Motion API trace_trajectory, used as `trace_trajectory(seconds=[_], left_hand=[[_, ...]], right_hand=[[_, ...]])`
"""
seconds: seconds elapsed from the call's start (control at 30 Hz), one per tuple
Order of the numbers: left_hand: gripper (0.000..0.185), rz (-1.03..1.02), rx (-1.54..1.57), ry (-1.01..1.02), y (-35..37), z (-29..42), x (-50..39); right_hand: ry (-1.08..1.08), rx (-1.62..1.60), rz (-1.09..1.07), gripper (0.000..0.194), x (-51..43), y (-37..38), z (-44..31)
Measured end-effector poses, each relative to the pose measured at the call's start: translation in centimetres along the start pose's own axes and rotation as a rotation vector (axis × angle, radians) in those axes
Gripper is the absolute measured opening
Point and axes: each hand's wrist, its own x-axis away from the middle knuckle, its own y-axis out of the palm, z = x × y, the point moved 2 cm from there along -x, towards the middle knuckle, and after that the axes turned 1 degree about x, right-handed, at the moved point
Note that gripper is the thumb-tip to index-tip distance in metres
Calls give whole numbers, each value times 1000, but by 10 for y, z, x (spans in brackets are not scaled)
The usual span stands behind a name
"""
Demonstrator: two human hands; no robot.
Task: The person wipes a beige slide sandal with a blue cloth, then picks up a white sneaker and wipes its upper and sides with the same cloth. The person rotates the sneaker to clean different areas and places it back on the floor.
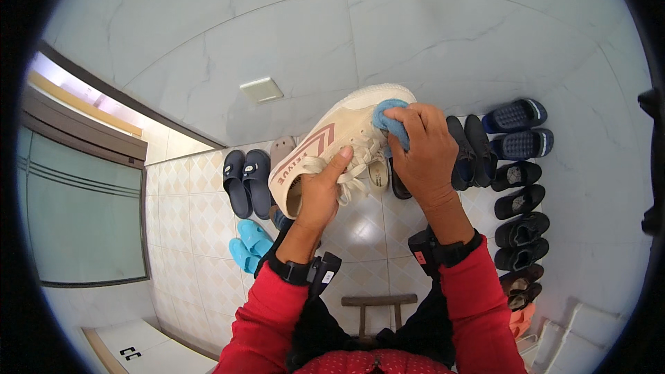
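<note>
My left hand (323, 189) grips a cream Feiyue lace-up sneaker (343, 109) near its ankle opening, the thumb lying across the laces (358, 158). The sneaker is held up tilted, toe toward the upper right, with a reddish-brown stripe pattern on the side facing me. A bunched blue cloth (389, 114) is pinched in my right hand (423, 150) and pressed against the upper near the toe. Partly hidden below the sneaker, another cream shoe (379, 174) stands on the tiled floor (358, 228).
Dark slides (247, 182) and bright blue slippers (251, 245) lie to the left. Several pairs of dark shoes (522, 228) line the right wall, beside white pipes (558, 332). A wooden stool (379, 300) shows between my legs. Ahead rises a marbled tile wall (291, 36).
</note>
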Motion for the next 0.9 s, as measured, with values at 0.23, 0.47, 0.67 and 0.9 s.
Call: trace_trajectory(seconds=[0.23, 0.47, 0.67, 0.9], left_hand=[[45, 91, 195, 72, -8, 15, -12], [44, 49, 184, -35, 0, 11, -5], [44, 41, 131, -21, 0, 8, -6], [44, -31, 220, -57, 7, 6, -6]], right_hand=[[46, 119, -184, 39, 5, 0, 6], [131, -143, 42, 36, 0, 0, -3], [80, -85, -99, 37, 2, 2, -3], [189, -190, 2, 32, 2, 2, -2]])
